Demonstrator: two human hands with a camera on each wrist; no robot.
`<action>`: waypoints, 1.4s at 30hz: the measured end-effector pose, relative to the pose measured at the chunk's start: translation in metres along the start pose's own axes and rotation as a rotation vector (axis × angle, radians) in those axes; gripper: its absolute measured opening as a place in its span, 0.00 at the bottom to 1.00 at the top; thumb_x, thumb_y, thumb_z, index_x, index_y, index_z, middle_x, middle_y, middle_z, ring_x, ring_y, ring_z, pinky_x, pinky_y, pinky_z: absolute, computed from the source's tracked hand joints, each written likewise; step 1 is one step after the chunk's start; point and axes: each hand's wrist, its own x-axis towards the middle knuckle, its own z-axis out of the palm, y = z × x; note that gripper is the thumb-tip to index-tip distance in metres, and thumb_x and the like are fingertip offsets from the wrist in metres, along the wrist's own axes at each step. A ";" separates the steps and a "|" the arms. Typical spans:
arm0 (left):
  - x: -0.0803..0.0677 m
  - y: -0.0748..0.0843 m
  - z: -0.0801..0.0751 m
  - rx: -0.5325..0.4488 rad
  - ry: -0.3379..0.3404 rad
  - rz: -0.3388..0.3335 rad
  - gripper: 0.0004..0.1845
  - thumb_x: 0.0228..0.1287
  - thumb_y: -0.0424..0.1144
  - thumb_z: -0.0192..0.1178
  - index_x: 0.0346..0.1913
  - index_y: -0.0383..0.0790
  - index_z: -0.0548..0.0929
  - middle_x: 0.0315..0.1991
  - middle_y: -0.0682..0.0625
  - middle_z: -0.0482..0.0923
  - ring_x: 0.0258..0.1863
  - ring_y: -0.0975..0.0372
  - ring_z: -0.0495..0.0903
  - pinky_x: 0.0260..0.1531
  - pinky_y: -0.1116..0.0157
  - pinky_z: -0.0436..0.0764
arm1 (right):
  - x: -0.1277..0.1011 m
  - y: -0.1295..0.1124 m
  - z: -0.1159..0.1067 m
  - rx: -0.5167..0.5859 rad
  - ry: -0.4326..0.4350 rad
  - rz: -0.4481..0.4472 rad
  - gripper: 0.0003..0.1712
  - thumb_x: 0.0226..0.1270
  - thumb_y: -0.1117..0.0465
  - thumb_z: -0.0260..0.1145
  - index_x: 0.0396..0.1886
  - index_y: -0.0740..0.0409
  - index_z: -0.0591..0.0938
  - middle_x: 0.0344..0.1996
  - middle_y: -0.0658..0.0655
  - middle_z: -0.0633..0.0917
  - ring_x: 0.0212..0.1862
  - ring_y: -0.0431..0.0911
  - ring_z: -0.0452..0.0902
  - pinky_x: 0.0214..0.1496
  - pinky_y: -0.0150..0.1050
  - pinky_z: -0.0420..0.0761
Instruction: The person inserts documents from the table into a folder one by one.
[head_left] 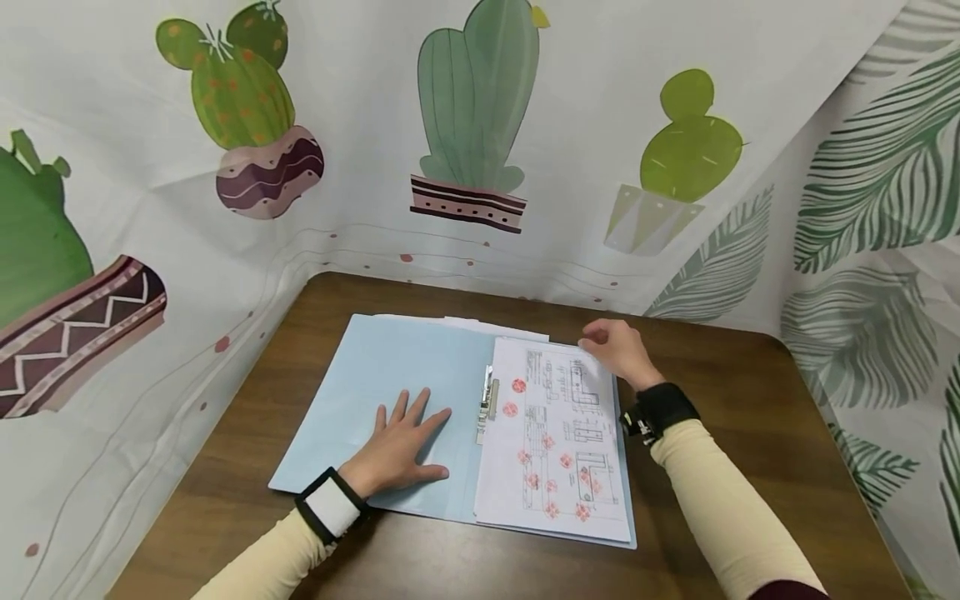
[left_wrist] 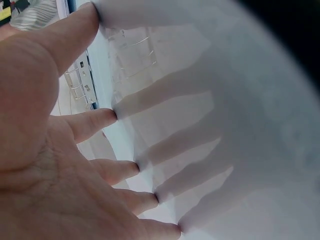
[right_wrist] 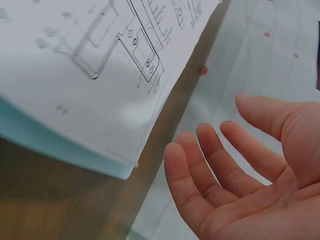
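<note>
A light blue folder [head_left: 330, 408] lies spread on the table, its metal clip [head_left: 487, 400] along the spine. On its right side is a stack of white papers [head_left: 502, 492] with line drawings and red printed marks. My left hand [head_left: 397, 446] rests on the bare left cover with fingers spread; the left wrist view shows its fingertips [left_wrist: 137, 167] pressing on the glossy surface. My right hand [head_left: 618, 350] is over the far right corner of the papers. In the right wrist view its fingers [right_wrist: 220, 162] are loosely bent, apart from the sheet edge, with nothing between them.
The brown wooden table [head_left: 420, 567] extends around the folder. White sheet edges [head_left: 465, 323] stick out beyond the folder's far side. A hanging cloth printed with cacti and leaves [head_left: 360, 167] stands behind the table and along its sides.
</note>
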 end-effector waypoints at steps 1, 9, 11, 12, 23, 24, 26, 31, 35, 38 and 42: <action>0.000 0.000 0.000 0.003 0.000 0.002 0.47 0.55 0.61 0.75 0.75 0.44 0.72 0.79 0.31 0.53 0.76 0.27 0.46 0.64 0.23 0.49 | 0.004 -0.001 0.002 0.000 -0.007 -0.004 0.21 0.74 0.57 0.65 0.60 0.64 0.82 0.55 0.67 0.84 0.57 0.60 0.78 0.58 0.54 0.76; 0.003 0.001 0.000 0.014 0.001 0.015 0.47 0.55 0.61 0.75 0.75 0.44 0.72 0.79 0.31 0.52 0.76 0.28 0.46 0.63 0.23 0.49 | 0.034 -0.010 0.017 -0.019 -0.081 -0.048 0.21 0.75 0.58 0.65 0.62 0.63 0.81 0.55 0.65 0.85 0.58 0.60 0.79 0.60 0.55 0.75; 0.003 0.001 -0.001 0.013 0.001 0.016 0.47 0.55 0.61 0.75 0.75 0.45 0.72 0.79 0.31 0.52 0.77 0.28 0.45 0.64 0.23 0.49 | 0.040 -0.011 0.022 -0.026 -0.093 -0.062 0.21 0.74 0.59 0.65 0.61 0.64 0.82 0.55 0.65 0.85 0.59 0.60 0.79 0.60 0.55 0.75; 0.003 0.001 -0.001 0.012 -0.001 0.016 0.47 0.55 0.61 0.75 0.75 0.45 0.72 0.79 0.31 0.53 0.77 0.28 0.45 0.64 0.23 0.49 | 0.043 -0.011 0.024 -0.033 -0.099 -0.067 0.21 0.74 0.59 0.65 0.61 0.64 0.82 0.56 0.65 0.85 0.59 0.59 0.79 0.61 0.54 0.75; 0.001 0.002 -0.002 0.013 -0.003 0.022 0.47 0.56 0.61 0.74 0.75 0.44 0.72 0.79 0.30 0.52 0.76 0.28 0.46 0.63 0.23 0.50 | 0.060 -0.012 0.048 -0.072 -0.113 -0.081 0.19 0.72 0.63 0.66 0.58 0.67 0.83 0.53 0.66 0.85 0.56 0.59 0.80 0.61 0.54 0.77; 0.000 0.002 -0.002 0.011 -0.005 0.017 0.47 0.56 0.60 0.74 0.75 0.44 0.72 0.79 0.30 0.52 0.76 0.28 0.46 0.63 0.23 0.50 | 0.060 -0.013 0.050 -0.072 -0.115 -0.084 0.19 0.72 0.63 0.66 0.58 0.68 0.83 0.53 0.66 0.85 0.56 0.59 0.80 0.60 0.54 0.77; -0.001 0.002 -0.002 0.006 -0.002 0.013 0.46 0.56 0.60 0.75 0.75 0.44 0.72 0.79 0.30 0.52 0.76 0.28 0.46 0.63 0.23 0.50 | 0.059 -0.018 0.052 -0.069 -0.114 -0.085 0.19 0.72 0.63 0.66 0.57 0.69 0.83 0.52 0.67 0.85 0.55 0.59 0.80 0.60 0.54 0.77; -0.004 0.003 -0.002 -0.002 0.003 0.020 0.46 0.56 0.59 0.75 0.75 0.43 0.72 0.79 0.30 0.53 0.76 0.27 0.47 0.63 0.23 0.51 | 0.058 -0.026 0.055 -0.089 -0.106 -0.056 0.17 0.71 0.63 0.67 0.56 0.66 0.85 0.49 0.65 0.86 0.52 0.58 0.81 0.58 0.54 0.78; -0.005 0.003 -0.001 -0.017 0.009 0.029 0.46 0.56 0.59 0.75 0.74 0.42 0.72 0.78 0.29 0.54 0.75 0.26 0.48 0.62 0.22 0.51 | 0.058 -0.029 0.058 -0.100 -0.117 -0.017 0.17 0.71 0.61 0.67 0.56 0.64 0.85 0.50 0.64 0.86 0.51 0.57 0.81 0.58 0.53 0.78; -0.006 0.003 -0.002 -0.021 0.016 0.031 0.46 0.56 0.59 0.75 0.74 0.41 0.73 0.78 0.29 0.54 0.75 0.26 0.48 0.62 0.22 0.51 | 0.058 -0.032 0.060 -0.098 -0.128 -0.011 0.18 0.71 0.60 0.68 0.56 0.64 0.85 0.51 0.64 0.85 0.51 0.57 0.80 0.58 0.53 0.78; -0.008 0.003 0.000 -0.007 0.012 0.019 0.46 0.56 0.60 0.75 0.74 0.43 0.72 0.78 0.30 0.54 0.76 0.27 0.47 0.63 0.23 0.51 | 0.057 -0.036 0.059 -0.099 -0.145 -0.012 0.17 0.71 0.60 0.68 0.55 0.64 0.85 0.53 0.64 0.85 0.53 0.58 0.80 0.60 0.53 0.77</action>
